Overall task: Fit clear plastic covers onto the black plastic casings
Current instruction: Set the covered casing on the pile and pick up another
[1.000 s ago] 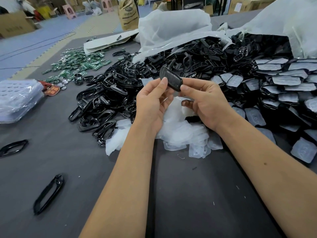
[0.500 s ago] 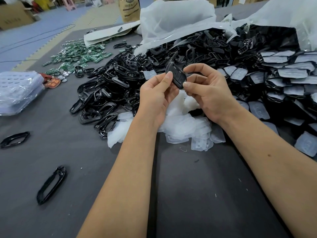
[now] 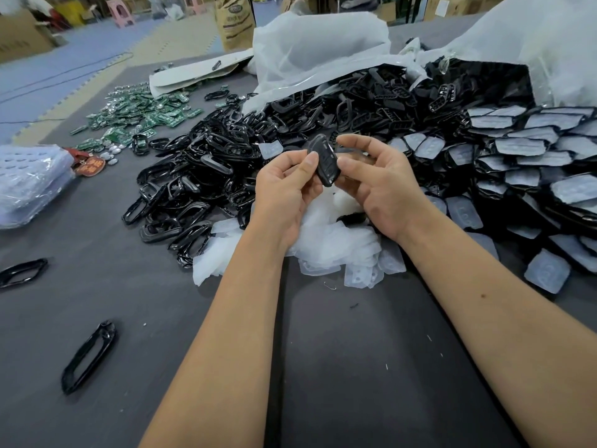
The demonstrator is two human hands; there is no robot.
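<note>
The black casing [image 3: 326,163] stands near upright between both grips, long axis vertical. The left hand [image 3: 287,192] pinches its left edge; the right hand [image 3: 378,185] pinches its right.

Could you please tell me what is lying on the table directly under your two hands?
A heap of clear plastic covers lies under the left hand and right hand; one dark piece pokes out, the rest is hidden.

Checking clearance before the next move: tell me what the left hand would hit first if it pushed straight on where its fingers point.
Probably the black casing that the left hand already pinches; beyond it, the right hand.
</note>
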